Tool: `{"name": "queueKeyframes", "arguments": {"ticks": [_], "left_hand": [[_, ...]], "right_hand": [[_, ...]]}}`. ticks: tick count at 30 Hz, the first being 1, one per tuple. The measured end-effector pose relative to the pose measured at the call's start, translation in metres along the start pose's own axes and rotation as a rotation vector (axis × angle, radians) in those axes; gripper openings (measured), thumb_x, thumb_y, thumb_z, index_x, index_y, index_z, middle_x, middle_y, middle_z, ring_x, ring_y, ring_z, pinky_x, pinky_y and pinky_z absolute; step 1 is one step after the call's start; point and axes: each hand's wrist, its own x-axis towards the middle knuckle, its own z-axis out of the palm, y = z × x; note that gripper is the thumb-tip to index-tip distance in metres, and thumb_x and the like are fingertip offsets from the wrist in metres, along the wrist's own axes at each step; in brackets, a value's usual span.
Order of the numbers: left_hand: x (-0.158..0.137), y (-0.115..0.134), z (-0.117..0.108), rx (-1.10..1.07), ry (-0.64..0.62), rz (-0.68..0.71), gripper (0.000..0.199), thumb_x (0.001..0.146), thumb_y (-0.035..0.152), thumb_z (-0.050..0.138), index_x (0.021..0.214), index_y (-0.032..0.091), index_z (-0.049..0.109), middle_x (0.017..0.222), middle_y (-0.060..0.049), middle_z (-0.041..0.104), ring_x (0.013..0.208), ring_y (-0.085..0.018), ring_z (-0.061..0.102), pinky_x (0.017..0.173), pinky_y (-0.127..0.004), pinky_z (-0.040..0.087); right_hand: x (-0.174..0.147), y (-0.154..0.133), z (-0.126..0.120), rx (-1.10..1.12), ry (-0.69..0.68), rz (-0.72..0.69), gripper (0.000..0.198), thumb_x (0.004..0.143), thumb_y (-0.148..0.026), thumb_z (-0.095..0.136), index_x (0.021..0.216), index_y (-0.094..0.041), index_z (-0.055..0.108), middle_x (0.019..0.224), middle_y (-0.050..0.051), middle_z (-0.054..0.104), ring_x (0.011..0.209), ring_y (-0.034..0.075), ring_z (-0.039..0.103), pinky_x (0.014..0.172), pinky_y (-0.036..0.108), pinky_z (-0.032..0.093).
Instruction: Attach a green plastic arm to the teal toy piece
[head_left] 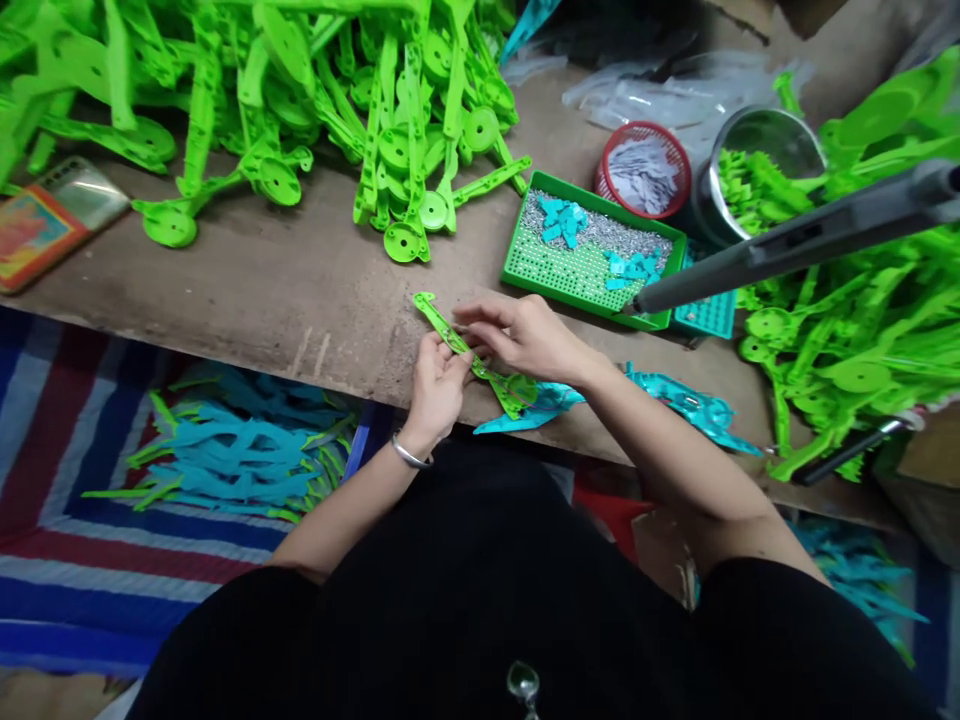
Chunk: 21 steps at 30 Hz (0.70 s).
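My left hand (439, 385), with a metal bangle on its wrist, grips a long bright-green plastic part (436, 316) near the table's front edge. This part is a hollow shell with a wider end toward my body. Above its middle, the fingers of my right hand (529, 340) are bent together and appear to touch it. Whatever small thing they may pinch is hidden. Teal plastic pieces (551, 402) lie under and beside my right forearm. Just beyond the right hand sits a green perforated tray (555, 275) holding small metal pieces, probably screws, and small teal parts.
Heaps of green plastic parts (405, 120) cover the back left and right. A red basket (609, 180) of pale pieces and a metal bowl (709, 205) stand behind the tray. A grey powered-screwdriver-like tool (787, 240) hangs over it. A phone (64, 220) lies left.
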Motion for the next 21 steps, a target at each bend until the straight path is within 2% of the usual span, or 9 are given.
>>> {"name": "queueKeyframes", "arguments": {"ticks": [2,4,9,13,16,21], "left_hand": [[0.000,0.001,0.000,-0.003,-0.019,-0.022,0.041,0.080,0.027,0.078,0.104,0.024,0.045,0.108,-0.002,0.072,0.100,-0.018,0.072,0.090,-0.034,0.058],[0.000,0.003,-0.001,0.014,-0.019,-0.041,0.045,0.080,0.030,0.078,0.107,0.024,0.043,0.114,-0.004,0.071,0.098,-0.019,0.074,0.090,-0.036,0.059],[-0.005,0.009,-0.003,0.072,-0.041,-0.104,0.046,0.083,0.037,0.074,0.112,0.025,0.041,0.117,-0.005,0.070,0.097,-0.020,0.074,0.084,-0.035,0.061],[-0.011,0.012,0.000,0.104,-0.073,-0.114,0.053,0.079,0.029,0.076,0.115,0.027,0.038,0.117,-0.003,0.069,0.099,-0.019,0.074,0.081,-0.033,0.061],[-0.012,0.010,0.001,0.134,-0.076,-0.093,0.058,0.077,0.024,0.077,0.116,0.028,0.035,0.118,-0.003,0.068,0.098,-0.018,0.074,0.078,-0.030,0.061],[-0.010,0.003,0.000,0.156,-0.086,-0.060,0.056,0.079,0.023,0.074,0.116,0.029,0.033,0.120,-0.004,0.067,0.098,-0.018,0.074,0.073,-0.026,0.061]], "right_hand": [[-0.019,-0.005,-0.012,0.000,0.108,0.073,0.029,0.098,-0.021,0.049,0.114,-0.016,0.072,0.105,0.007,0.077,0.090,0.017,0.072,0.080,0.026,0.051],[-0.043,-0.015,-0.014,-0.084,0.183,0.153,0.029,0.098,-0.024,0.050,0.111,-0.016,0.075,0.103,0.008,0.078,0.091,0.019,0.073,0.079,0.028,0.051],[-0.087,-0.026,0.019,-0.273,0.178,0.219,0.031,0.100,-0.032,0.053,0.120,-0.018,0.072,0.104,0.010,0.078,0.090,0.021,0.073,0.078,0.031,0.048],[-0.088,-0.017,0.044,-0.309,0.247,0.251,0.033,0.101,-0.028,0.049,0.125,-0.019,0.069,0.096,0.008,0.077,0.083,0.019,0.070,0.071,0.029,0.044],[-0.083,-0.015,0.051,-0.273,0.270,0.277,0.033,0.100,-0.025,0.049,0.124,-0.020,0.070,0.094,0.008,0.075,0.079,0.018,0.067,0.068,0.028,0.042],[-0.081,-0.019,0.058,-0.238,0.285,0.323,0.034,0.098,-0.028,0.050,0.125,-0.021,0.070,0.100,0.008,0.074,0.077,0.018,0.066,0.064,0.028,0.042]]}}
